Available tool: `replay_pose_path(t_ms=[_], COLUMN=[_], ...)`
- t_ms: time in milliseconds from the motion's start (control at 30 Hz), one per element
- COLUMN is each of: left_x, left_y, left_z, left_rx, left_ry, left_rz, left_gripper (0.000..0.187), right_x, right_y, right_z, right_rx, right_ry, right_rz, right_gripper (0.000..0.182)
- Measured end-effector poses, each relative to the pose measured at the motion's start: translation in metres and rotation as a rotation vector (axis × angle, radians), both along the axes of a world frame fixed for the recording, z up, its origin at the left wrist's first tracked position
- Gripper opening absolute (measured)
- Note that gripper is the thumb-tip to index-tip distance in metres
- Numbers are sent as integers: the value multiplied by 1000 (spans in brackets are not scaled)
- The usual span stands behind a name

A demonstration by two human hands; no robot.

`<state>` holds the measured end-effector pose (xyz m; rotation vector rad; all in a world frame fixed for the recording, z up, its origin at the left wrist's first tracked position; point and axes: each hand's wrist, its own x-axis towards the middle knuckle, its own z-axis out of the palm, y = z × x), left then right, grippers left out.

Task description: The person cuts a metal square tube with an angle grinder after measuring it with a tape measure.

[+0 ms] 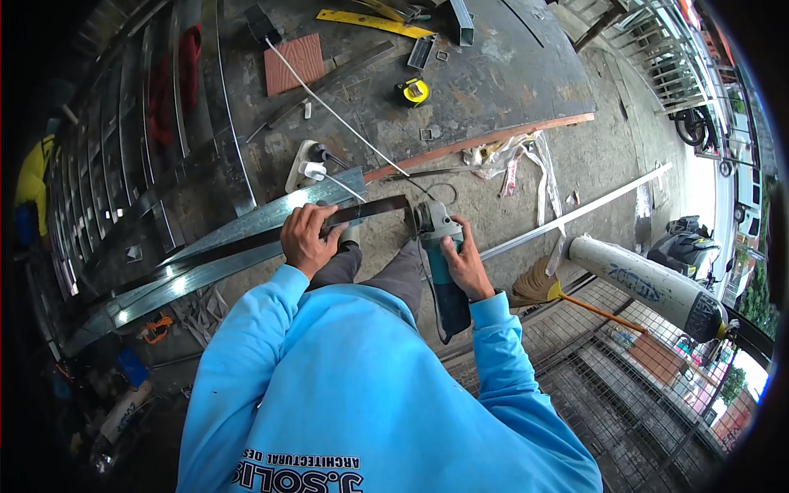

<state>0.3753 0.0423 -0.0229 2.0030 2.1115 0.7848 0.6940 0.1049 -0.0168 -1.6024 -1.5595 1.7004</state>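
Observation:
My left hand [308, 238] is wrapped around a long dark metal bar [370, 210], which runs from the lower left to just in front of my legs. Below it lie shiny galvanized steel channels [230, 222]. In my right hand [468, 267] is an angle grinder [449, 292] with a teal body, gripped near its metal head. The grinder's disc [411, 215] stands right at the bar's right end, seen nearly edge-on. No sparks show there.
Beyond my hands, a worktable holds a power strip [297, 171] with plugs and cords, a yellow tape measure [413, 92], a reddish board [294, 66] and a yellow ruler [374, 23]. To the right are a broom [536, 283], a gas cylinder [641, 279] and wire mesh [567, 353].

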Motion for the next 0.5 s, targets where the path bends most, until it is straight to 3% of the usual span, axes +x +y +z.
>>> replay_pose_path(t_ms=[500], left_x=[-6], left_y=[1], left_z=[6], left_rx=[10], left_ry=[-38], left_rz=[-61], left_gripper=[34], right_x=[14], right_y=[-18], right_z=[-14], right_rx=[-52], right_ry=[15], right_rz=[-24], right_gripper=[70])
